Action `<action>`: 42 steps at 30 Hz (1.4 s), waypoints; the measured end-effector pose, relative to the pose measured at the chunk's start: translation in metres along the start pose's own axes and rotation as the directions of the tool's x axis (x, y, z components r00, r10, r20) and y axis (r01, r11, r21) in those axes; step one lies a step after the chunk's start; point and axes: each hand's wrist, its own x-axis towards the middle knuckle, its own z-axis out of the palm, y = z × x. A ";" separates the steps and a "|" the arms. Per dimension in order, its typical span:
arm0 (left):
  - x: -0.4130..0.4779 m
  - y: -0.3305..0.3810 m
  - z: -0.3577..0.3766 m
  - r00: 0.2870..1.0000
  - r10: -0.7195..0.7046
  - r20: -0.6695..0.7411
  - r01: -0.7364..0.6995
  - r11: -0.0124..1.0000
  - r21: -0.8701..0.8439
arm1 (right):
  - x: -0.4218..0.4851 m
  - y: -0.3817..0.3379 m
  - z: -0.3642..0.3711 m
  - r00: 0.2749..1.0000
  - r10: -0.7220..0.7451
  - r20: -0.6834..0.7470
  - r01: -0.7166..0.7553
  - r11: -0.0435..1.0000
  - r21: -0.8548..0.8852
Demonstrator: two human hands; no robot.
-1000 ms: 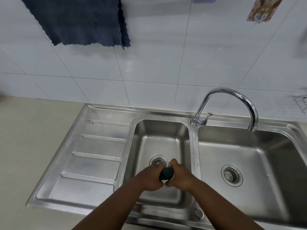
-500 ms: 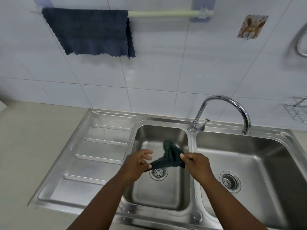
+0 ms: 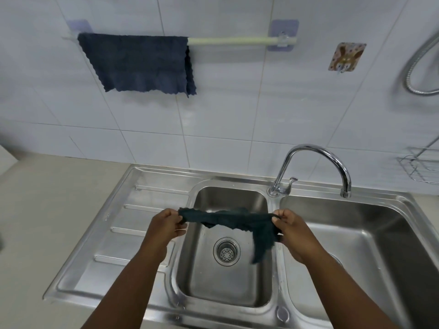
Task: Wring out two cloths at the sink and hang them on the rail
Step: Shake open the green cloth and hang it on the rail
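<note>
A dark green cloth (image 3: 228, 219) is stretched between my hands above the small left basin of the steel sink (image 3: 228, 288). My left hand (image 3: 167, 225) pinches its left corner. My right hand (image 3: 293, 227) grips the right end, where a crumpled flap hangs down. On the wall above, a pale rail (image 3: 228, 40) carries a dark blue cloth (image 3: 140, 65) draped over its left half. The right half of the rail is bare.
A chrome tap (image 3: 313, 162) arches over the divider toward the large right basin (image 3: 356, 245). A ribbed draining board (image 3: 123, 229) lies to the left, a beige counter (image 3: 47, 205) beyond it. A wire rack (image 3: 420, 165), a hose and a sticker hook are on the right wall.
My hands were pressed together around the balled green cloth low in the basin. They have risen and moved apart, pulling the cloth out lengthwise. The view has tilted up to show the rail.
</note>
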 end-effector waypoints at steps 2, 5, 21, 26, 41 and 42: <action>-0.003 0.002 -0.001 0.999 0.036 -0.037 -0.036 0.999 -0.009 | -0.005 -0.006 -0.001 0.998 -0.058 -0.033 0.053 0.989 -0.135; -0.008 0.005 0.003 0.983 0.135 -0.121 -0.126 0.989 0.081 | -0.012 -0.016 0.001 0.964 -0.264 -0.041 0.217 0.863 -0.457; -0.019 0.040 -0.013 0.939 0.291 -0.184 -0.308 0.948 -0.074 | -0.017 -0.022 -0.012 0.838 -0.520 0.165 0.510 0.640 -0.575; -0.021 0.044 -0.012 0.935 0.335 -0.115 -0.346 0.934 -0.088 | -0.016 -0.035 -0.009 0.906 -0.414 -0.088 0.376 0.884 -0.278; -0.054 0.148 -0.030 0.651 0.700 -0.295 -0.758 0.622 -0.196 | -0.043 -0.136 -0.003 0.308 -0.940 0.145 0.659 0.101 -0.746; -0.054 0.138 -0.030 0.623 0.729 -0.284 -0.775 0.624 -0.097 | -0.041 -0.128 -0.001 0.295 -0.950 0.104 0.641 0.116 -0.759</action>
